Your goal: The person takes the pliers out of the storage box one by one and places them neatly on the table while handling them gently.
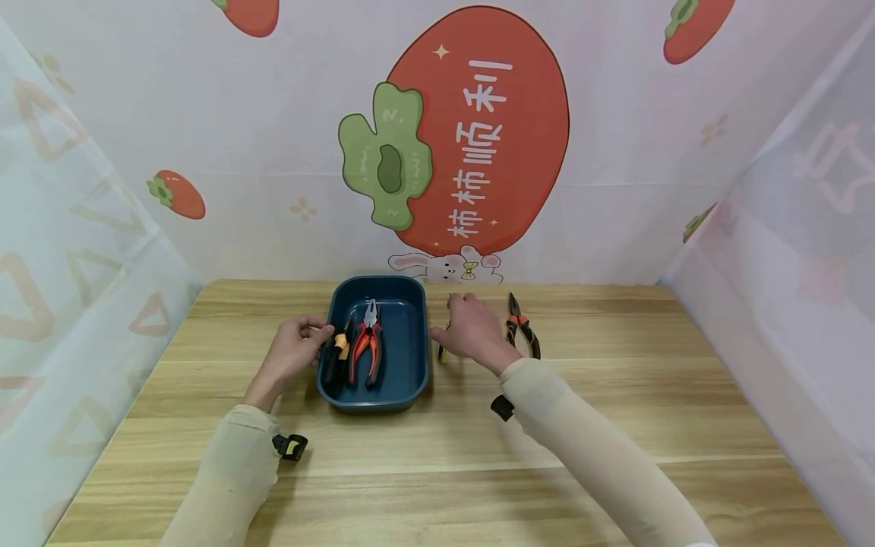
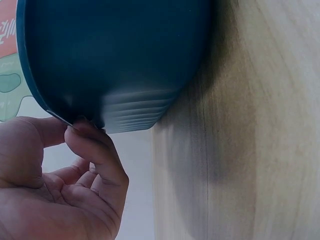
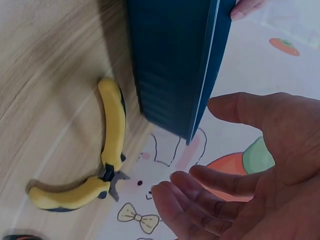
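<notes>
Noted yellow pliers (image 3: 106,172) lying on table (image 1: 615,395), just right of box (image 1: 405,342), under the nearer right hand (image 1: 472,327), with jaws toward wall (image 1: 273,137) and handles splayed. Recorded right hand as unclenched, grasping nothing; left hand (image 1: 292,351) as pinching box rim.

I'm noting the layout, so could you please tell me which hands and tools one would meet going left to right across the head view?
Left hand → red-handled pliers in the dark blue tray → right hand → black-and-orange pliers.

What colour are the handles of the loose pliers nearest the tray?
The handles are yellow with dark trim, clearest in the right wrist view.
</notes>
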Tool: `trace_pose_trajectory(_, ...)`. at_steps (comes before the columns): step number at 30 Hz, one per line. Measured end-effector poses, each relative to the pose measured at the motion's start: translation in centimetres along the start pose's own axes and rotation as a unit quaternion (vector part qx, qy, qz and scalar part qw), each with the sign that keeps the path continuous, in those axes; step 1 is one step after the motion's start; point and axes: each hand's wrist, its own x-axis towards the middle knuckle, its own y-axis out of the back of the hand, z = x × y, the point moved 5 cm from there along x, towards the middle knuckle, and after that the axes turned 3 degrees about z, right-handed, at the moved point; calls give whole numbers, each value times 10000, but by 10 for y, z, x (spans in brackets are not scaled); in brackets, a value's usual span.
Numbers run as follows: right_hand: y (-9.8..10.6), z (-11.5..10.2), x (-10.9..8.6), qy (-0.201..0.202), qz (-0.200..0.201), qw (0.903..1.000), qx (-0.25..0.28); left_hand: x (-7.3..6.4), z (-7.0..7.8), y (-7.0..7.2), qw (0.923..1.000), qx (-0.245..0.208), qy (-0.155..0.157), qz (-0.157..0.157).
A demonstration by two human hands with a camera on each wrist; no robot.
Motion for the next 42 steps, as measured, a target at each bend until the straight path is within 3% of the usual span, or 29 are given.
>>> trace_pose_trajectory(27, -7, -50, -1, 400, -230, 9984, 313, 1, -3, -1, 10000, 32, 58, -30)
trace_pose_trajectory(42, -16, -68, 4, 495, -365, 9981, -2, 0, -3, 0, 10000, -40, 45, -38)
